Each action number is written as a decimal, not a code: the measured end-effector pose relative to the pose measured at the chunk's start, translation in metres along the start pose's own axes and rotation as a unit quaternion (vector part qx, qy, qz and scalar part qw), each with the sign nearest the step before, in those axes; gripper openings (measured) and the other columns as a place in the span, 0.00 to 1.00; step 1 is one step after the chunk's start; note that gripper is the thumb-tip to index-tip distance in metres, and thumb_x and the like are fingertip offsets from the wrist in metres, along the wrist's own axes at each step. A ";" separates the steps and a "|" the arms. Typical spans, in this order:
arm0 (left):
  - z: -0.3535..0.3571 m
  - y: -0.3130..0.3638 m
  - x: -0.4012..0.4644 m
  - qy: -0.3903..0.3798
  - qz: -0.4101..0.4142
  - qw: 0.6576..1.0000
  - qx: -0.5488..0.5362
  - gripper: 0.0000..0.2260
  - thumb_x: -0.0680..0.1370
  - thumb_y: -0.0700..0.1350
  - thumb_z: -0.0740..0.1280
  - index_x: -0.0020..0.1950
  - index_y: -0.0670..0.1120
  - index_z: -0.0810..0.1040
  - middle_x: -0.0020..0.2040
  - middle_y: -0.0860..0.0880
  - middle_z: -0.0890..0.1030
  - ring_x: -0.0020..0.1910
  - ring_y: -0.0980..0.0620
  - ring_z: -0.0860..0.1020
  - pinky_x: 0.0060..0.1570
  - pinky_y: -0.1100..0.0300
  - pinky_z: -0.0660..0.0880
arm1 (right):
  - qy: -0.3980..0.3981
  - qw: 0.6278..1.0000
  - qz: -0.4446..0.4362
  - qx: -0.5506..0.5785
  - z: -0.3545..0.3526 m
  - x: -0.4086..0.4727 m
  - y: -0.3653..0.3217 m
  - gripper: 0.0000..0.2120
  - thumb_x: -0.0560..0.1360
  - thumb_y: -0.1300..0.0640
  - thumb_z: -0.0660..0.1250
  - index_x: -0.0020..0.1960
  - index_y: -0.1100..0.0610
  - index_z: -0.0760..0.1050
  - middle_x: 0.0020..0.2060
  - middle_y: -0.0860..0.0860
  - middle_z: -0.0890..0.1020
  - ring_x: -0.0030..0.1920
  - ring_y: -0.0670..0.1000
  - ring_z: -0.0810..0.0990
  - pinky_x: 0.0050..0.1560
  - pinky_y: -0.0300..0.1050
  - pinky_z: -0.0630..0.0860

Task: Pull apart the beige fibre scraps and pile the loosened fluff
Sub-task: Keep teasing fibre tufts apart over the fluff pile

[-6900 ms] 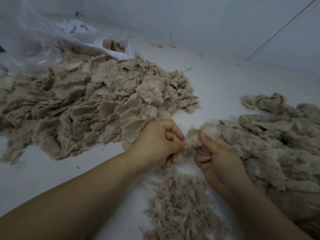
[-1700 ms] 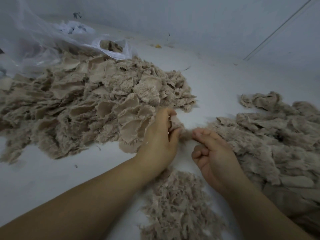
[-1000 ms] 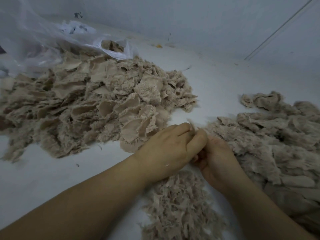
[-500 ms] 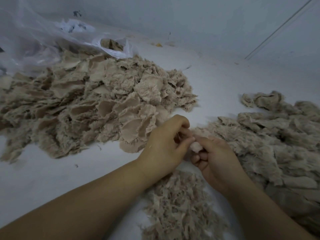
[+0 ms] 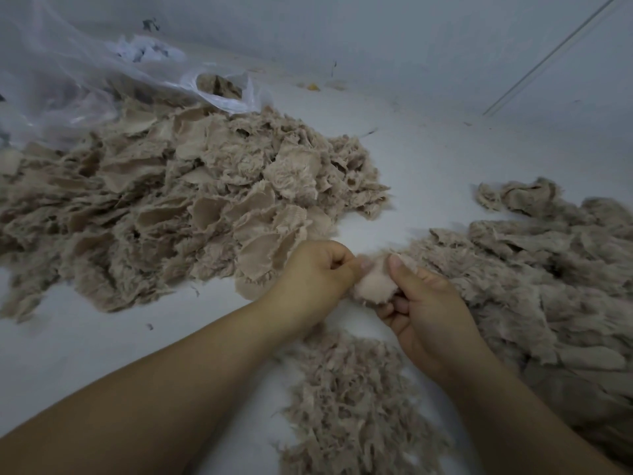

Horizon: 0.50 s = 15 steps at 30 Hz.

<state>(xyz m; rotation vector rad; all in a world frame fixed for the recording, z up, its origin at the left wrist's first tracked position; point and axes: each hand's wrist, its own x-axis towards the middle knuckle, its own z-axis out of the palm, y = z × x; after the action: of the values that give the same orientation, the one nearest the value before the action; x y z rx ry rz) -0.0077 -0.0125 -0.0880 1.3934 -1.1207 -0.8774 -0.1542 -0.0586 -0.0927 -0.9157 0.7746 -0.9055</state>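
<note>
My left hand (image 5: 315, 272) and my right hand (image 5: 428, 313) meet in the middle of the frame, and both pinch one beige scrap (image 5: 375, 284) between thumb and curled fingers, the left hand at its left edge, the right hand at its top and under it. The scrap is soft, pale and fuzzy, with frayed borders.

At the left a big heap of scraps (image 5: 178, 214) spreads to the frame edge; its pieces are flat, woven and ragged, many standing like petals. Its near edge almost touches my left hand. At the right lies a second heap (image 5: 534, 269), more flat and matted, just beside my right hand. Under my wrists, at the bottom centre, sits the pile of fluff (image 5: 352, 399), loose and feathery.

The white floor (image 5: 421, 166) shows bare between the two heaps in the upper middle, and also at the lower left. A thin, wrinkled clear plastic bag (image 5: 85, 80) lies at the upper left and covers the top of the big heap.
</note>
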 end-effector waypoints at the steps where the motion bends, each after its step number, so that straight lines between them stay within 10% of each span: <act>1: -0.002 0.001 0.001 0.002 -0.015 0.999 -0.033 0.16 0.79 0.45 0.68 0.35 0.37 0.74 0.22 0.51 0.68 0.20 0.56 0.62 0.21 0.67 0.60 | 0.002 1.000 0.002 0.007 0.001 0.000 0.000 0.13 0.74 0.52 0.68 0.42 0.62 0.83 0.30 0.57 0.75 0.27 0.48 0.71 0.29 0.39 0.73; 7: -0.013 0.008 0.002 -0.005 -0.036 0.994 -0.104 0.19 0.80 0.43 0.66 0.29 0.44 0.68 0.20 0.51 0.63 0.18 0.54 0.58 0.21 0.66 0.56 | 0.036 0.998 0.013 0.057 0.001 0.001 -0.003 0.09 0.78 0.56 0.66 0.42 0.62 0.77 0.29 0.53 0.71 0.23 0.43 0.67 0.24 0.35 0.69; 12: -0.043 0.020 -0.004 -0.374 -0.053 0.921 0.090 0.09 0.73 0.44 0.74 0.38 0.39 0.81 0.25 0.42 0.76 0.18 0.53 0.67 0.22 0.67 0.63 | 0.031 0.998 0.006 0.045 0.002 0.000 -0.004 0.10 0.73 0.54 0.68 0.40 0.61 0.78 0.31 0.55 0.76 0.26 0.45 0.72 0.25 0.36 0.71; 15: -0.037 0.024 -0.006 -0.330 -0.040 0.936 0.112 0.16 0.71 0.52 0.77 0.38 0.40 0.80 0.25 0.46 0.74 0.21 0.54 0.66 0.22 0.66 0.63 | 0.020 1.000 0.001 0.009 0.003 -0.002 -0.003 0.12 0.71 0.52 0.70 0.40 0.61 0.78 0.29 0.55 0.77 0.28 0.49 0.73 0.28 0.39 0.73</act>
<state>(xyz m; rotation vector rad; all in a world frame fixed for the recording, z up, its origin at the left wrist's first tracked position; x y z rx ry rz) 0.0223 0.0048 -0.0599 1.3651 -1.7219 -1.3689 -0.1533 -0.0568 -0.0884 -0.8838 0.7995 -0.9303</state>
